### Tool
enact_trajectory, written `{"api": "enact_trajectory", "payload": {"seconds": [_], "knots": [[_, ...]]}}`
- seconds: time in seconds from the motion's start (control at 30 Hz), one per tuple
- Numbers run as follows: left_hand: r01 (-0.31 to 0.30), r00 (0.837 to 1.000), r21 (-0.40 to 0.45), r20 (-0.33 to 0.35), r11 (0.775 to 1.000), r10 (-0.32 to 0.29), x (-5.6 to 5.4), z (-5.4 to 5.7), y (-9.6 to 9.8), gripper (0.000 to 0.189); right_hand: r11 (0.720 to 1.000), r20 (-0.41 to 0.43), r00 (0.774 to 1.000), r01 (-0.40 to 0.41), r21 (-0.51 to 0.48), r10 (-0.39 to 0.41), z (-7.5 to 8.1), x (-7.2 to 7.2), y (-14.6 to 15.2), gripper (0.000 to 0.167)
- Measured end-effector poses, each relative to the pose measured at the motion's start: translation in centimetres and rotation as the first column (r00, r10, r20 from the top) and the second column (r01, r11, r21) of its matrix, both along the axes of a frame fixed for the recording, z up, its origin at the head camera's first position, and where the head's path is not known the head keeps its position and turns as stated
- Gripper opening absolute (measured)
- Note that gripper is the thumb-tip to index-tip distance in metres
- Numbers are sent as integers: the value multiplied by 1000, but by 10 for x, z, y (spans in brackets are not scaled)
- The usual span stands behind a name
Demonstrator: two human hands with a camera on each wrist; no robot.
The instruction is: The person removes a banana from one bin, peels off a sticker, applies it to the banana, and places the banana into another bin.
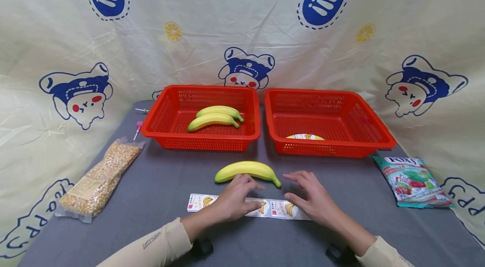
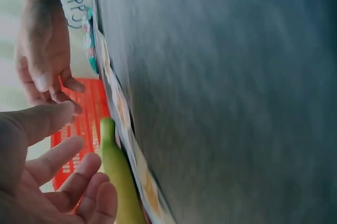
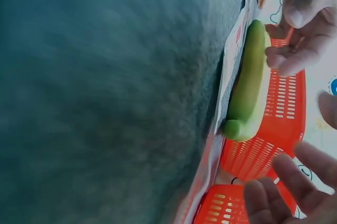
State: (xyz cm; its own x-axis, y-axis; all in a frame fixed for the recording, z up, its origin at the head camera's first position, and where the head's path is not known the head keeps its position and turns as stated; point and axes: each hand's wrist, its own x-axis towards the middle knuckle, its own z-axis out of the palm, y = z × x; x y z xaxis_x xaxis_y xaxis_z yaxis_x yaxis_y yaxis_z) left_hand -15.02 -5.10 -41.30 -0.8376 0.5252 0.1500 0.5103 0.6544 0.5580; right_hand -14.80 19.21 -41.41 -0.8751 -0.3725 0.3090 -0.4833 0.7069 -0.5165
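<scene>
A single yellow banana [image 1: 246, 169] with a greenish stem lies on the grey table, in front of the two baskets. Nearer the person, a strip of white labels [image 1: 280, 209] printed with bananas runs sideways. Above that strip is my left hand [image 1: 236, 199], fingers loosely bent and holding nothing, its fingertips overlapping the banana's near edge in the head view. To the right of the banana's stem, my right hand [image 1: 312, 197] hovers over the strip's right end with fingers spread and nothing in them. Both wrist views show the banana [image 2: 118, 182] beside the strip.
Two bananas [image 1: 214, 119] lie in the left red basket [image 1: 204, 144]. The right red basket [image 1: 322, 149] holds a yellow item with a banana label [image 1: 305, 137]. A bag of corn kernels [image 1: 102, 178] lies at left, a candy bag [image 1: 413, 182] at right. A patterned curtain [image 1: 212, 18] hangs behind.
</scene>
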Motion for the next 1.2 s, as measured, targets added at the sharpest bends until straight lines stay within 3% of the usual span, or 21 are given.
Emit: {"api": "enact_trajectory", "payload": {"seconds": [0.17, 0.33, 0.6, 0.77, 1.2], "knots": [[65, 998, -49, -15, 997, -66, 3, -7, 6, 33, 994, 101, 994, -45, 100, 35, -4, 8, 9, 41], [82, 996, -88, -39, 993, -86, 5, -12, 10, 32, 979, 210, 978, -54, 197, 12, -5, 9, 13, 36], [73, 988, -124, -128, 990, -89, 6, -17, 11, 29, 968, 266, 964, -45, 248, -23, -9, 4, 14, 35], [76, 983, -121, -157, 990, -95, 7, -19, 10, 28, 959, 234, 972, -55, 276, -11, -11, 4, 12, 38], [70, 986, -117, -140, 991, -86, 10, -19, 9, 26, 950, 126, 991, -86, 301, 50, -14, 8, 12, 26]]}}
